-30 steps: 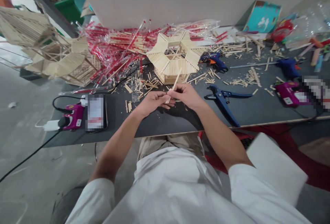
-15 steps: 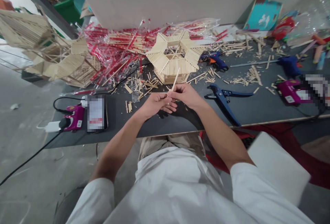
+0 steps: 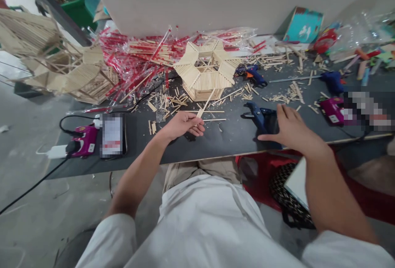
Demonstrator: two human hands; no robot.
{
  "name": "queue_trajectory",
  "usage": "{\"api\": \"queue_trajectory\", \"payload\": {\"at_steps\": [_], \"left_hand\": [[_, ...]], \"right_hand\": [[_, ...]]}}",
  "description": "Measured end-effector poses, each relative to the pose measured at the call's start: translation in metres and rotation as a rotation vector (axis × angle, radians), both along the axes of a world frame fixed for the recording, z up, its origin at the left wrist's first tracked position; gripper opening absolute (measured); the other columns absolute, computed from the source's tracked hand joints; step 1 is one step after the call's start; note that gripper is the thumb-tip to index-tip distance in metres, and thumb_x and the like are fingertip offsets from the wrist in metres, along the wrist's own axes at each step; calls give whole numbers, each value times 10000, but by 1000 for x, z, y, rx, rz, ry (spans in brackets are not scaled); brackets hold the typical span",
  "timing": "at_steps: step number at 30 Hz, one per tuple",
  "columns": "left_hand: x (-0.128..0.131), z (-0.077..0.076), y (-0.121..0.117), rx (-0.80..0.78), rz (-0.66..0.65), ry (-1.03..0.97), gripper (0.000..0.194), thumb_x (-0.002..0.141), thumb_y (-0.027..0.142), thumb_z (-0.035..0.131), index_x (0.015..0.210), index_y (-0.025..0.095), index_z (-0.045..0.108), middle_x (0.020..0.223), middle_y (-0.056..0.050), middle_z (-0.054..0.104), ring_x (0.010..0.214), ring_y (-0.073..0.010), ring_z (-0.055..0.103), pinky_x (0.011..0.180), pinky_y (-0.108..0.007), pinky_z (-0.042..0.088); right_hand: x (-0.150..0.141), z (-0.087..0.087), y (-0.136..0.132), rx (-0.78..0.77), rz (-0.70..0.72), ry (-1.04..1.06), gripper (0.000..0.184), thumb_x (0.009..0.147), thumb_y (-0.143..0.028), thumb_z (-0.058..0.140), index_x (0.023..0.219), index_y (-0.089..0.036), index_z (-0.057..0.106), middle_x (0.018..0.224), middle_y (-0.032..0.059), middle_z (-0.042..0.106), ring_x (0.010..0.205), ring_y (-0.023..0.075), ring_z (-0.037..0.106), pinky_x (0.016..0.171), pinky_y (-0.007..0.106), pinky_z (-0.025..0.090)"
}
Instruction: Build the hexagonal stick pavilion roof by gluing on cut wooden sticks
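Thin wooden sticks are pinched between the thumb and fingers of my left hand, just in front of the star-shaped stick model. Two more sticks lie on the table close to these fingertips. My right hand is open, thumb and fingers spread over the handles of a blue pipe cutter. The hand hides part of the handles, and I cannot tell whether it touches them. The cutter's blade end points toward the back left.
Red-and-clear plastic wrappers with sticks are heaped behind. Two blue glue guns and cut stick pieces lie to the right. Left are a phone, a purple power adapter and a larger stick model. The table's front edge is near my lap.
My right hand has let go of the sticks and swung right to the pipe cutter, its fingers spreading. My left hand still holds the sticks in nearly the same spot.
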State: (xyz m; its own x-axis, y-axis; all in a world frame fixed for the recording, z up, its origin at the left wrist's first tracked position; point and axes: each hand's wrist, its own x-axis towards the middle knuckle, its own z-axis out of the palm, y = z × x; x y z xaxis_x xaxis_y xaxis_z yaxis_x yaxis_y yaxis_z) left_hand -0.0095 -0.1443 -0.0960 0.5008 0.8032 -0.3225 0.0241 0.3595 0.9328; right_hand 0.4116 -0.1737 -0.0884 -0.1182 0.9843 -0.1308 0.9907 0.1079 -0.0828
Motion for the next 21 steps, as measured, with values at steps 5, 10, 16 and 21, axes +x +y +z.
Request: {"api": "queue_trajectory", "payload": {"at_steps": [5, 10, 16, 21], "left_hand": [[-1, 1, -1, 0, -69, 8, 481, 867, 562, 872, 937, 99, 762, 850, -122, 808, 730, -193, 810, 678, -257, 658], [-3, 0, -1, -6, -87, 12, 479, 867, 560, 869, 936, 100, 756, 852, -130, 807, 729, -189, 807, 666, -254, 655], [-3, 2, -1, -13, -91, 1, 456, 865, 544, 874, 914, 107, 753, 840, -122, 805, 715, -184, 803, 649, -244, 649], [-3, 3, -1, -17, -87, 3, 462, 864, 549, 872, 926, 107, 751, 827, -120, 802, 701, -183, 798, 645, -251, 648]], "right_hand": [[43, -26, 1, 1, 69, -97, 1257, 878, -872, 531, 1679, 60, 268, 1664, 373, 365, 1584, 525, 324, 1291, 614, 311], [31, -8, -1, 49, 184, -164, 788, 992, -563, 546, 1567, -28, 480, 1391, 355, 594, 1285, 506, 593, 1080, 575, 479], [-9, 8, -12, -44, 152, -146, 413, 989, -374, 532, 1270, -106, 671, 1164, 286, 705, 1034, 426, 704, 856, 497, 535], [-70, 39, -14, -344, 150, 279, 486, 1009, -691, 465, 918, -247, 642, 914, 96, 767, 809, 289, 709, 702, 367, 509]]}}
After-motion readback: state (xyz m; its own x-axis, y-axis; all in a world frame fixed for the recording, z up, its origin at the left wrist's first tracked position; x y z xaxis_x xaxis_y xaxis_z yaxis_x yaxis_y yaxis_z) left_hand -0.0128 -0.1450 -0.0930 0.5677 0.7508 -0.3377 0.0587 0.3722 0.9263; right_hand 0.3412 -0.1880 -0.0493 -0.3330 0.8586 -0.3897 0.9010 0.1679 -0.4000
